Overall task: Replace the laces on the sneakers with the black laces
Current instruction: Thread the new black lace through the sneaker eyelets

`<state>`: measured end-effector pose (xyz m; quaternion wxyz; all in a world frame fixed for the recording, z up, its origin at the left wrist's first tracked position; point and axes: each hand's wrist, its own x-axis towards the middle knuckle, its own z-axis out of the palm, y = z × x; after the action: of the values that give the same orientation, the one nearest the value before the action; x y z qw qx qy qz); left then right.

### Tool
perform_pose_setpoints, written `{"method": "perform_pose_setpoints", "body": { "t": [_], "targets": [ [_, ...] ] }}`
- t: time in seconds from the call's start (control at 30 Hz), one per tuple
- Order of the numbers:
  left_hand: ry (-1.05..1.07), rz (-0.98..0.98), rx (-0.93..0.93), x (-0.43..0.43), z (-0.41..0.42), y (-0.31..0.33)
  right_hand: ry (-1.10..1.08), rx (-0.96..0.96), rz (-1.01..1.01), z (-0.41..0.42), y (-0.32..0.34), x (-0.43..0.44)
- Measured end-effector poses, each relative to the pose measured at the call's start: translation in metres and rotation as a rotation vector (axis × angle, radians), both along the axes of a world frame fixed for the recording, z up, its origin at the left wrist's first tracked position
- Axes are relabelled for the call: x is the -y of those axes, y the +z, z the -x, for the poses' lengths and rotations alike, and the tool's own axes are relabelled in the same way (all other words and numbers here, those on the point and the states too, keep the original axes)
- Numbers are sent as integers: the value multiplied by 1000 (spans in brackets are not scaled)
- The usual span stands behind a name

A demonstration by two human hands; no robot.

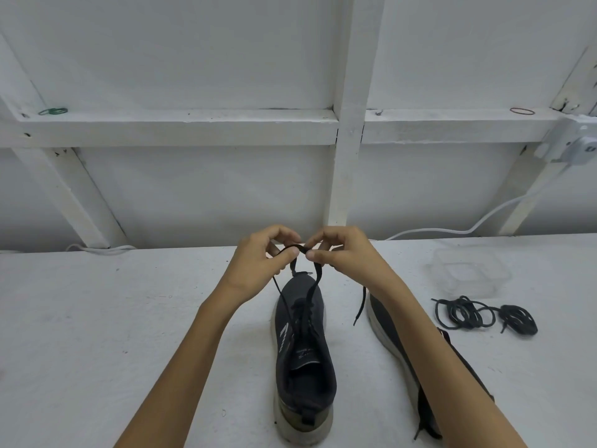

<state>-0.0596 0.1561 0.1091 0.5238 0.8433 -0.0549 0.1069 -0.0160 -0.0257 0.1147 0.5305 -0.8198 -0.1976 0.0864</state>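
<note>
Black lace (315, 281) rose from the dark sneaker (303, 360) standing on the white counter (113, 318), pinched above its toe by both the left hand (261, 257) and the right hand (342, 253), fingers curled tight.

Second sneaker (384, 321) mostly behind right forearm (452, 367)

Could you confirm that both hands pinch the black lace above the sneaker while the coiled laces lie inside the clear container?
Not quite: the head view shows the coiled laces on the table, in front of the clear container, not inside it. The left hand and right hand do pinch the black lace above the sneaker.
</note>
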Motion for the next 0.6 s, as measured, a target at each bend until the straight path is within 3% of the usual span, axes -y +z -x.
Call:
{"method": "perform_pose_setpoints", "body": {
  "t": [0.17,0.43,0.6],
  "targets": [
    [-25,4,43,1,0,-14,165,-260,-94,6,3,4],
    [-127,165,-55,11,13,-26,138,-296,-280,1,2,7],
    [162,481,-35,-12,16,-23,67,-301,-319,0,-2,18]
  ]
}}
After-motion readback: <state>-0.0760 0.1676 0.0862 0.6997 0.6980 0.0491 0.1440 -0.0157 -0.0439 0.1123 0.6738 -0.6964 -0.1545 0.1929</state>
